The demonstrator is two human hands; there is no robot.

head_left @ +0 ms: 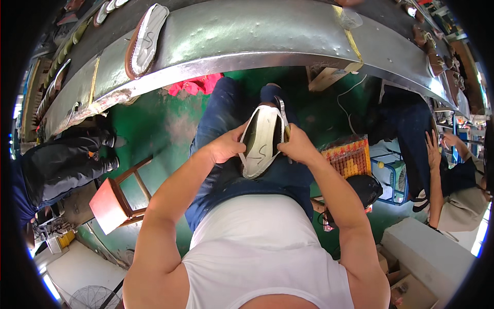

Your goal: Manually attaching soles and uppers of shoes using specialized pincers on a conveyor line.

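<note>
Above my lap is a shoe (pixel 263 138) with its pale underside turned up and a dark squiggle on it. White material edges its rim, and dark gaps show along the inside. My left hand (pixel 226 145) pinches the left edge, thumb inward. At the opposite edge my right hand (pixel 298 146) is closed, its thumb on the rim. A slim metal tool (pixel 281 107) with a curved end sticks up from that fist along the shoe's right side; its kind is hard to make out, as the fingers cover much of it.
A metal-topped bench (pixel 247 31) curves ahead, bearing another white-soled shoe (pixel 147 41). A red-seated stool (pixel 110 206) stands at left, beside a person in dark trousers (pixel 67 159). To the right are a wooden-beaded seat cover (pixel 350 158), a black bag (pixel 364 189) and another person's arm (pixel 436 180).
</note>
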